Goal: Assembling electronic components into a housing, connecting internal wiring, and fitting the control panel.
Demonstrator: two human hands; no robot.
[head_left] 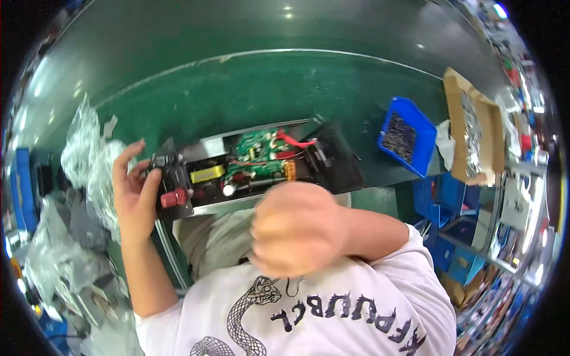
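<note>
An opened electronic device (255,157) with a long metal case lies on the table edge in front of me. Inside are a green circuit board (254,148), a yellow-wrapped transformer (208,174), a copper coil (290,170) and red wires (294,140). My left hand (138,193) grips the black end panel (173,175) at its left end, thumb on the near face and index finger stretched upward. A red terminal knob (173,198) sticks out of that panel. My right hand (297,228), blurred, is curled into a fist before my chest; whatever it may hold is hidden.
A blue bin (423,137) of dark screws stands right of the device, beside an open cardboard box (490,133) with silvery pieces. Clear plastic bags (89,160) are heaped on the left. More blue bins (454,249) sit below the table at right.
</note>
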